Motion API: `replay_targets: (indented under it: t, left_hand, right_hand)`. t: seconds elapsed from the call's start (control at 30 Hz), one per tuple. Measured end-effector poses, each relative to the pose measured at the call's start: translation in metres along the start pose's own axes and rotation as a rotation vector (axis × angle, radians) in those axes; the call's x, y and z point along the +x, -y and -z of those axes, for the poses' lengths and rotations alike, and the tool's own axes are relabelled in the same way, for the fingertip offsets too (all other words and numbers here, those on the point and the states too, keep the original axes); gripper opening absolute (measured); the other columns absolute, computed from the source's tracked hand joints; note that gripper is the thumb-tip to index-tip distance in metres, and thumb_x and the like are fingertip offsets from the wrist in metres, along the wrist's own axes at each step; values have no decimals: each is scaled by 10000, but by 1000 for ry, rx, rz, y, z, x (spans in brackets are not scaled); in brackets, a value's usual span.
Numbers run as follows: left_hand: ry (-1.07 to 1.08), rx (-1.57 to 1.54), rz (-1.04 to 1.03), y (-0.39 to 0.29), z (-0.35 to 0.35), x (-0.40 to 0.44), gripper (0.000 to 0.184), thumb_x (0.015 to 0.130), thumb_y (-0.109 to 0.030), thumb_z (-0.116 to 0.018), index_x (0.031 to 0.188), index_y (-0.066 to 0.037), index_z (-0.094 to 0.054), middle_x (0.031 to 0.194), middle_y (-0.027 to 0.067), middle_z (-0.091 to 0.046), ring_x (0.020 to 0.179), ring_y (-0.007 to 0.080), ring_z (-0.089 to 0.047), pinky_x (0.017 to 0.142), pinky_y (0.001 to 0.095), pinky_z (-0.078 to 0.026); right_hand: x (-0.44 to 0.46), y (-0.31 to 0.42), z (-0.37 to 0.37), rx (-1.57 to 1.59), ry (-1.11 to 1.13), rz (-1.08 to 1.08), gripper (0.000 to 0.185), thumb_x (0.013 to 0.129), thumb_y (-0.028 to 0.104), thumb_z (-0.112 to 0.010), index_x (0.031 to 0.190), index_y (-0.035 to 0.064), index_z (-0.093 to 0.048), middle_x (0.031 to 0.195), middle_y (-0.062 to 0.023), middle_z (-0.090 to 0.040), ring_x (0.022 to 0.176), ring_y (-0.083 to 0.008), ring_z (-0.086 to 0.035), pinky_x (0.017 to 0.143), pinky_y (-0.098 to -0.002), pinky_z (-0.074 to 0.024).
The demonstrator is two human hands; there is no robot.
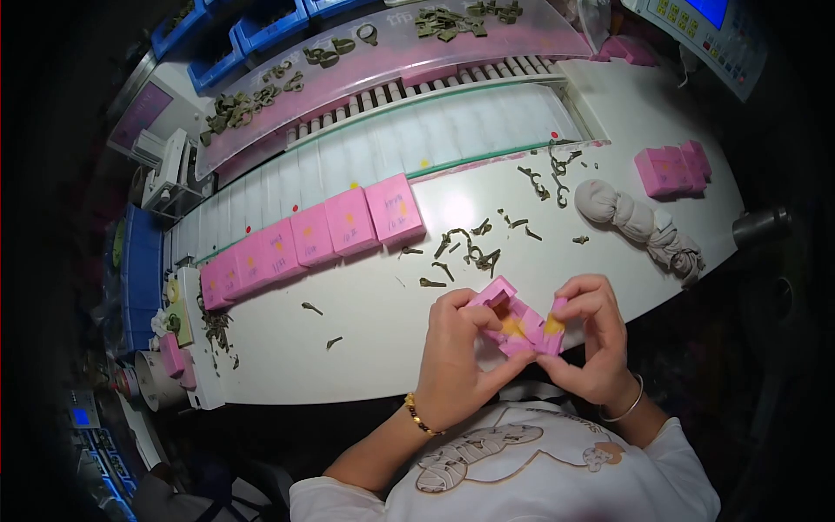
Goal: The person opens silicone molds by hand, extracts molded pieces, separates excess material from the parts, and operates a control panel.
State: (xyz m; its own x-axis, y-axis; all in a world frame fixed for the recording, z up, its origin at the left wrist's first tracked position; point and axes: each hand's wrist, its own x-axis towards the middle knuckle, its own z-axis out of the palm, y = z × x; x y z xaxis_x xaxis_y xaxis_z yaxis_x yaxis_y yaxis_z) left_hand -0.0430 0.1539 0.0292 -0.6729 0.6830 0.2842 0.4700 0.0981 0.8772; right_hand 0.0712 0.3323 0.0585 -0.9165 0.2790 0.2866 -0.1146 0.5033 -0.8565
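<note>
Both my hands meet over the table's front edge, around a pink block (522, 317) with yellow inside that is parted into pieces. My left hand (457, 348) grips the larger left piece, which has a dark hollow near its top. The smaller right piece (553, 325), pink with a yellow patch, is pinched in my right hand (594, 335). The two pieces touch or nearly touch at the bottom, with a gap at the top. Small dark green parts (474, 252) lie scattered on the white table (365, 304) just beyond my hands.
A row of pink blocks (322, 235) stands along the green-edged strip. At the right lie a tied white cloth bundle (639, 222) and more pink blocks (670, 170). Behind are rollers (374, 97), a clear shelf with green pieces (348, 65), and blue bins (270, 30).
</note>
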Motion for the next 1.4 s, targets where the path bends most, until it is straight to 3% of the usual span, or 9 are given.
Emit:
replay_targets:
  t: [0.13, 0.27, 0.33, 0.57, 0.87, 1.13, 1.27, 1.33, 1.4]
  left_hand:
    - [-67, 126, -28, 3, -14, -5, 629, 717, -215, -918, 1142, -97, -468, 1138, 181, -520, 1067, 366, -494, 900, 461, -433]
    - [-122, 147, -60, 4, -22, -8, 615, 716, -210, -911, 1125, -108, -463, 1139, 192, -500, 1055, 373, -488, 901, 472, -419]
    - [-104, 208, -68, 4, -21, -8, 660, 697, -143, -917, 1120, -121, -410, 1183, 207, -453, 1100, 364, -480, 884, 439, -463]
    - [-118, 223, -86, 4, -25, -10, 688, 684, -186, -930, 1137, -125, -416, 1181, 223, -463, 1089, 380, -486, 892, 454, -456]
    - [-129, 337, -167, 0, -30, -15, 539, 755, -231, -881, 1105, -156, -478, 1222, 209, -479, 1078, 376, -491, 912, 482, -420]
    - [-152, 320, -175, 0, -33, -15, 561, 692, -75, -844, 1112, -162, -481, 1230, 209, -480, 1087, 380, -493, 912, 474, -427]
    - [-155, 340, -184, 1, -34, -16, 561, 691, -75, -841, 1112, -162, -481, 1232, 204, -482, 1089, 379, -494, 913, 474, -426]
    - [-162, 346, -173, 2, -35, -19, 478, 803, -224, -823, 1164, -175, -513, 1263, 190, -495, 1124, 391, -519, 957, 505, -432]
    - [-163, 339, -167, 3, -35, -19, 466, 805, -224, -821, 1157, -175, -519, 1266, 190, -495, 1126, 390, -519, 958, 504, -431]
  right_hand:
    - [8, 3, -11, -109, -59, 23, 491, 675, 21, -818, 1102, 45, -578, 1180, -171, -512, 1031, -265, -562, 858, -344, -502]
    - [12, -1, -35, -64, -17, -14, 465, 689, -5, -771, 1094, 31, -546, 1158, -174, -487, 1003, -286, -571, 838, -370, -521]
    - [12, -4, -43, -63, -2, -29, 478, 694, -14, -752, 1106, 26, -514, 1151, -174, -478, 994, -282, -569, 822, -358, -524]
    - [6, -18, -47, 33, -60, -8, 592, 670, -18, -761, 1172, 28, -450, 1133, -164, -468, 964, -274, -551, 810, -356, -514]
    - [-2, -14, -48, -21, -100, -5, 679, 643, -24, -791, 1201, 39, -409, 1143, -160, -474, 956, -278, -553, 781, -352, -509]
    - [3, -5, -45, -174, -98, 78, 723, 634, -24, -805, 1219, 46, -387, 1122, -202, -522, 965, -362, -571, 762, -418, -505]
    - [5, -1, -42, -214, -77, 86, 730, 637, -17, -810, 1228, 47, -386, 1107, -195, -535, 964, -383, -570, 767, -446, -496]
    - [6, 1, -42, -231, -72, 83, 729, 638, -15, -810, 1228, 47, -387, 1109, -190, -538, 964, -382, -570, 773, -449, -494]
    - [7, 2, -43, -261, -77, 98, 733, 635, -7, -815, 1228, 49, -388, 1116, -187, -538, 959, -378, -567, 786, -452, -489]
